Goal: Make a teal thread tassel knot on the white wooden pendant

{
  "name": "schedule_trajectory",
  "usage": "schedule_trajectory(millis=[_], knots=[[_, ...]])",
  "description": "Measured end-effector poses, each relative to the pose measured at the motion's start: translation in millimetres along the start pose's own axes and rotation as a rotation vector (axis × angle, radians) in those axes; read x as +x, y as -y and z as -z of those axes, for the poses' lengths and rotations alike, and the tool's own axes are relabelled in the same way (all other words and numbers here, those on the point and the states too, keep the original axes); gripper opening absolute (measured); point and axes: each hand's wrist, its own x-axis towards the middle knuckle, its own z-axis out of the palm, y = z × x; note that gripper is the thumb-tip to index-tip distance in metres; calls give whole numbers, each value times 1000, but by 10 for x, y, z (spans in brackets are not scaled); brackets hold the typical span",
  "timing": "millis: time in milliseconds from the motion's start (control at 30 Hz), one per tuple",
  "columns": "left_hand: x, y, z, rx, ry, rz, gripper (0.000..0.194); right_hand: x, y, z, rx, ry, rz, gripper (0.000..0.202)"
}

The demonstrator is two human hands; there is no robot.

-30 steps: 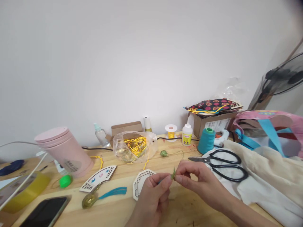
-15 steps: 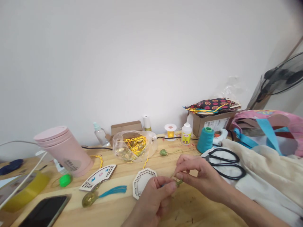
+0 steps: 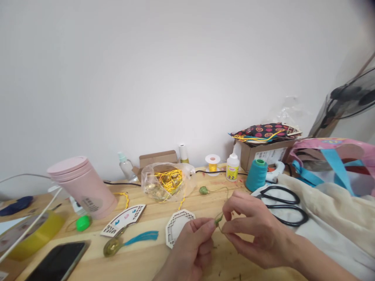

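Low in the centre, my left hand (image 3: 195, 244) pinches a small bundle of green thread (image 3: 218, 220) between thumb and forefinger. Just right of it, my right hand (image 3: 256, 228) has its thumb and fingers drawn together on a thin strand of the same thread. The strand runs back to a small green ball of thread (image 3: 203, 190) on the table. Partly behind my left hand lies an octagonal wooden frame (image 3: 172, 230) with a yellow cord. A fan-shaped wooden piece (image 3: 124, 220) lies further left, beside a blue tassel (image 3: 142, 237) with a gold-coloured round piece.
A pink tumbler (image 3: 84, 187), yellow tape (image 3: 38, 234) and a phone (image 3: 57, 261) are at the left. A plastic bag of yellow cords (image 3: 166, 181), a glue bottle (image 3: 232, 168) and a teal thread cone (image 3: 257, 175) stand behind. Black-handled scissors (image 3: 293, 207) lie right on white cloth.
My right hand has moved slightly right and away from my left, with its fingers spread a little wider around the strand. The green bundle at my left fingertips now points upward. The view has shifted slightly.
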Motion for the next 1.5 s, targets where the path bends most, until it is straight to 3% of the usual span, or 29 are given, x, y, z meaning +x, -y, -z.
schedule_trajectory(millis=[200, 300, 767, 1133, 1233, 1367, 1500], knots=[[-17, -30, -54, 36, -17, -79, 31, -9, 14, -31, 1, -99, -28, 4], [-13, -35, -69, 59, -31, -110, 30, 7, 10, -62, -1, -152, -70, 9], [-29, -11, -36, 57, 66, -112, 30, 39, -48, -126, 406, -119, -227, 11], [-24, -21, -60, 39, -10, -172, 32, 46, -53, -135, 283, -203, -196, 7], [-18, -42, -57, 71, -60, -205, 32, 8, -179, 87, 89, -101, -247, 4], [5, -49, -43, 124, -95, -240, 34, -262, -443, 431, -229, 219, -497, 5], [23, -36, -42, 179, -113, -244, 37, -618, -649, 465, -395, 340, -588, 29]])
